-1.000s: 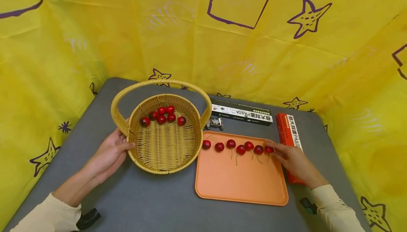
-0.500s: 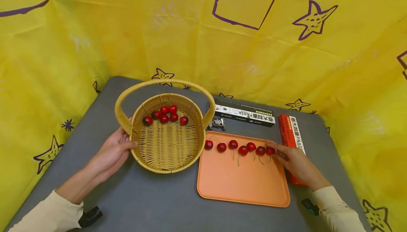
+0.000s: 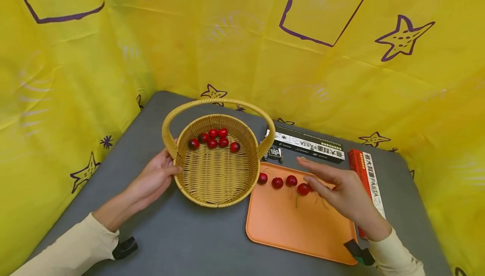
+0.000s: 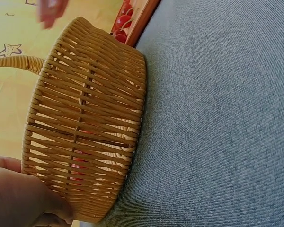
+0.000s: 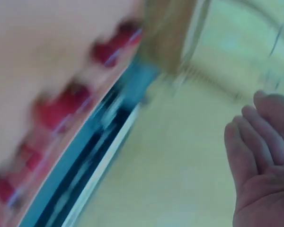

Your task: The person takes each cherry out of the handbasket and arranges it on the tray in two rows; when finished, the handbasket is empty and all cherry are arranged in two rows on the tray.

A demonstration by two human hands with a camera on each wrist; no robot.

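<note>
My left hand (image 3: pixel 153 179) grips the left rim of a round wicker basket (image 3: pixel 216 179) by the base of its arched handle, thumb over the edge. Toward the back inside lies a cluster of dark red cherries (image 3: pixel 223 142). Right of the basket is an orange tray (image 3: pixel 291 234), with a row of stemmed cherries (image 3: pixel 291 180) along its far side. My right hand (image 3: pixel 348 192) hovers over the tray's right part, fingers extended, thumb apart, nothing seen in it. It hides the right end of the row. In the right wrist view the palm (image 5: pixel 262 194) looks bare.
Behind the tray lies a black pasta box (image 3: pixel 307 141), with a small dark and silver object (image 3: pixel 274 154) by its left end. A red pasta box (image 3: pixel 365 175) lies along the tray's right side. Yellow patterned cloth (image 3: pixel 235 57) walls the grey table (image 3: pixel 182 234).
My right hand has left the rightmost cherry and risen up and leftward over the tray, its fingers spreading. The left hand keeps its hold on the basket. The head view has swung left.
</note>
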